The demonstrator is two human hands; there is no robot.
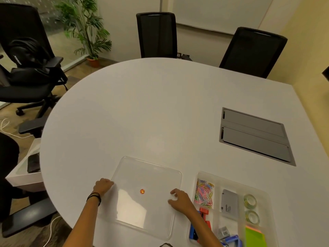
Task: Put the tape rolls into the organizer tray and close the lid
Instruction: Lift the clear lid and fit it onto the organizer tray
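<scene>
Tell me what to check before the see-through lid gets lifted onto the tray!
1. Tape rolls inside the organizer tray: ok, two rolls sit in the right-hand compartment.
2. Lid free to lift: ok, it lies flat on the table left of the tray, with only a small orange spot showing on it.
3. Left hand on the lid: ok, it is at the left edge.
4. Right hand on the lid: ok, it is at the right edge; whether the grip is firm, cannot tell.
5. Nothing poking above the tray rim: cannot tell; the green sticky notes and nearer items are cut off by the frame.
</scene>
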